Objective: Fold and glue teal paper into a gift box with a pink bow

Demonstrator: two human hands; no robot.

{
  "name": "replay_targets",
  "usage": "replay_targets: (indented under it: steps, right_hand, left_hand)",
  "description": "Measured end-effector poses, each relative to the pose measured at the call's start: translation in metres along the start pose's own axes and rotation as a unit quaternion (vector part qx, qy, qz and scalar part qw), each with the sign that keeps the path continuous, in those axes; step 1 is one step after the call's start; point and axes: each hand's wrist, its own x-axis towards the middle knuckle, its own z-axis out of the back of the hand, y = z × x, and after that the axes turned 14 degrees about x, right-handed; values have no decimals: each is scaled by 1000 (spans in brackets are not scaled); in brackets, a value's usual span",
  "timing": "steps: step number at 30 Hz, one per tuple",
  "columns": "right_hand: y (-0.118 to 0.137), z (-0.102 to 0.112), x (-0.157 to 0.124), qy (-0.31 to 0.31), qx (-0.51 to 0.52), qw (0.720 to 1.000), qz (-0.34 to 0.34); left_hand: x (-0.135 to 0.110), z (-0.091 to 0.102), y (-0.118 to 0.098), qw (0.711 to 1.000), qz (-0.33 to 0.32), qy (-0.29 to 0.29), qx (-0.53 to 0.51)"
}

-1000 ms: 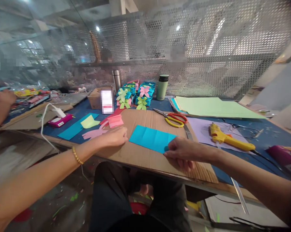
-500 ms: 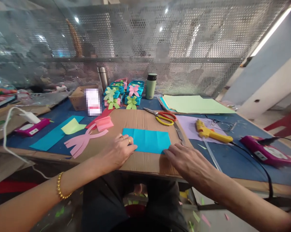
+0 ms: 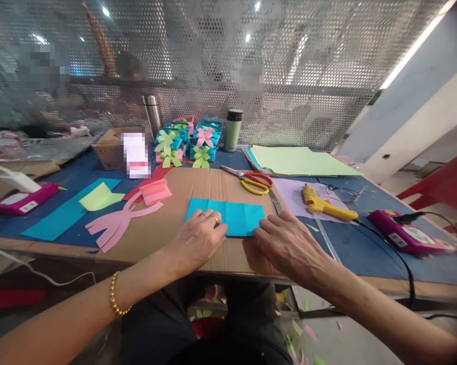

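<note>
A creased blue paper sheet lies flat on a cardboard mat near the front edge of the table. The left hand rests on the sheet's near left part, fingers loosely bent and pressing down, gripping nothing. The right hand touches the sheet's near right corner with its fingertips; whether it pinches the edge cannot be told. Scissors lie just beyond the sheet, a yellow glue gun to the right, and a pink paper cutout to the left.
</note>
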Motion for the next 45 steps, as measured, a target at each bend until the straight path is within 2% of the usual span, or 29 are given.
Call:
replay_targets:
  steps: [5, 10, 16, 20, 24, 29, 32, 35, 40, 45]
  right_hand:
    - [1, 1, -5, -6, 14, 1000, 2]
    - [-2, -9, -4, 0, 99, 995, 24]
    - [-9, -19, 1, -21, 166, 986, 16]
    - [-14, -20, 4, -48, 230, 972, -24]
    - [-20, -19, 6, -6, 319, 941, -109]
    - [-24, -15, 13, 58, 367, 903, -217]
    - [-25, -11, 19, 90, 376, 885, -259]
    - [-26, -7, 24, 102, 385, 878, -266]
    - [-30, -6, 29, 123, 385, 875, -266]
    - [-35, -9, 32, 141, 391, 871, -263]
  left_hand:
    - [-3, -8, 2, 1000, -12, -22, -4]
    - [-6, -11, 4, 997, -3, -53, -63]
    - [-26, -16, 25, 978, 56, -76, -188]
    - [-35, -10, 42, 959, 122, -23, -254]
    - [-29, -3, 49, 938, 155, 42, -306]
    - [-21, -2, 47, 935, 175, 51, -303]
    - [-17, 2, 45, 937, 201, 83, -274]
    - [-13, 7, 44, 932, 225, 124, -257]
    - [-10, 6, 49, 924, 226, 171, -256]
    - [-10, 9, 48, 927, 227, 179, -238]
